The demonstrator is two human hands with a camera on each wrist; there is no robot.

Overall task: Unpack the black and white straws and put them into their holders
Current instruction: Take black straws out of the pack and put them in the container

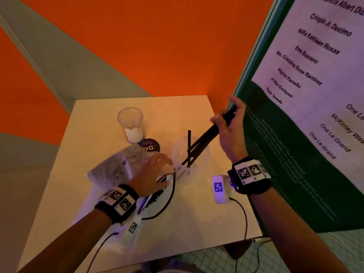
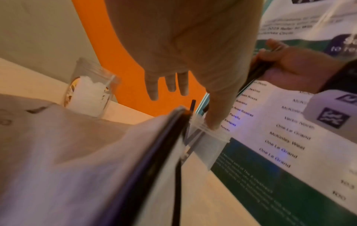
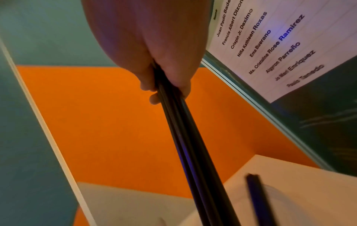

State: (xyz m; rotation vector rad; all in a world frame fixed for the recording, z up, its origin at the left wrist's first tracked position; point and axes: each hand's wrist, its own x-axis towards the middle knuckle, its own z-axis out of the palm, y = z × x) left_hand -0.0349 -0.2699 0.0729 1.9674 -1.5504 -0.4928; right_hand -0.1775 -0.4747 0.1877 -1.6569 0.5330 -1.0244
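Note:
My right hand (image 1: 226, 120) grips a bundle of black straws (image 1: 204, 135) near their upper ends; the lower ends slant down into a clear cup (image 1: 199, 172) at mid table. In the right wrist view the fingers (image 3: 173, 82) wrap the black straws (image 3: 193, 145), and one separate black straw (image 3: 257, 197) stands in the cup. My left hand (image 1: 159, 168) lies open over a packet of black straws (image 1: 157, 196), and one straight finger (image 2: 212, 122) touches the cup's rim (image 2: 218, 136). A second clear cup (image 1: 130, 123) with a white label stands farther back.
A crumpled white plastic bag (image 1: 116, 168) lies left of the cup, with a purple round sticker (image 1: 150, 147) behind it. A tall printed board (image 1: 315, 95) stands close along the table's right edge. An orange wall (image 1: 147, 46) rises behind. A black cable (image 1: 243, 213) trails across the table's (image 1: 177, 229) front.

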